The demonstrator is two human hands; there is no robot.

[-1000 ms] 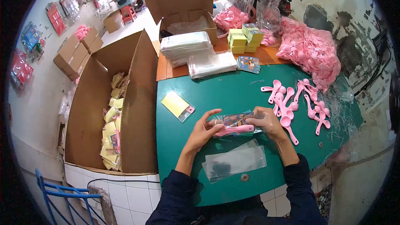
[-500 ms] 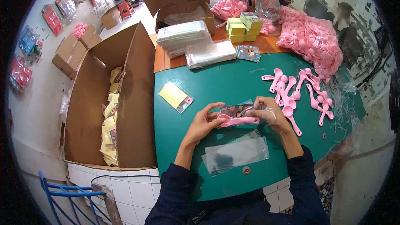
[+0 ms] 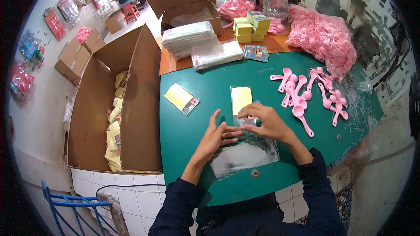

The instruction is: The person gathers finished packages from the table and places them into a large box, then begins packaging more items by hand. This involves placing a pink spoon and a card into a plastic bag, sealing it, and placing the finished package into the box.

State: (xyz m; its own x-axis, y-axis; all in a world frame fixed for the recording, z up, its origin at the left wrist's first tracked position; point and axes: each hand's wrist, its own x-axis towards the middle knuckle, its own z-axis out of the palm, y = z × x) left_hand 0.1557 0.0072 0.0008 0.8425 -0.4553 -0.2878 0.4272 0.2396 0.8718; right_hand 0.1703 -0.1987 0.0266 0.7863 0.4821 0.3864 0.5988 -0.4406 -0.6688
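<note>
A clear plastic packet with a yellow card (image 3: pixel 241 99) lies on the green table (image 3: pixel 210 91), its lower end partly covered by my right hand (image 3: pixel 267 124). That hand is curved over the packet, thumb and forefinger apart, and a bit of pink spoon shows beneath the fingers. My left hand (image 3: pixel 213 140) is open with fingers spread, its fingertips close to my right thumb. Below both hands lie flat clear plastic bags (image 3: pixel 245 159). A blue edge shows behind my right hand, mostly hidden. To the left lies another packet with a yellow card (image 3: pixel 179 97).
Pink measuring spoons (image 3: pixel 299 100) lie loose at right, before a big bag of spoons (image 3: pixel 321 35). Stacked clear bags (image 3: pixel 218 54), blue cards (image 3: pixel 256 52) and yellow card stacks (image 3: pixel 243 28) stand at the back. A tall cardboard box (image 3: pixel 142 105) with packets borders the left side.
The spoon and picture card were held between both hands; now the packet lies on the table, yellow side up, farther forward. My left hand has let go and spread its fingers.
</note>
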